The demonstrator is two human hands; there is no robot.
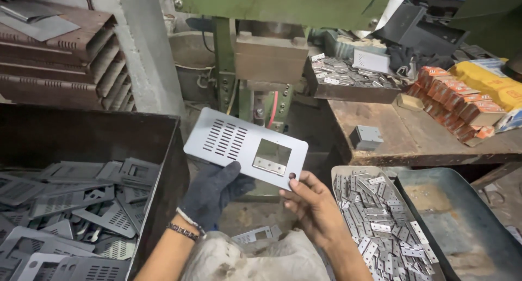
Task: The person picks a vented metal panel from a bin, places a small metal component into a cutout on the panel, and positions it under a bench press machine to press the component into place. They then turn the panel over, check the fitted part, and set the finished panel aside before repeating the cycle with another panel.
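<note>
Vented grey metal plate (246, 147) is hanging before the press (271, 58), both hands closing on its lower edge: gloved left hand (211, 192) at 7 o'clock, bare right hand (314, 206) at 5. 1 small hinge (268, 164) is sitting in its window; finished plates are filling the bin (163, 167) at 9 o'clock.

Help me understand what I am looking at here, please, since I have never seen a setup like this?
This is one view from a camera worn on a person's head, looking down at their own two hands. The left hand wears a dark glove; the right hand is bare. Together they hold a flat grey metal plate with slots and a square cut-out, where a small hinge piece sits at the edge. Behind it stands a green press machine. On the left, a dark bin holds similar plates. On the right, a tray is full of small hinge pieces, beside a worn wooden bench.
</note>
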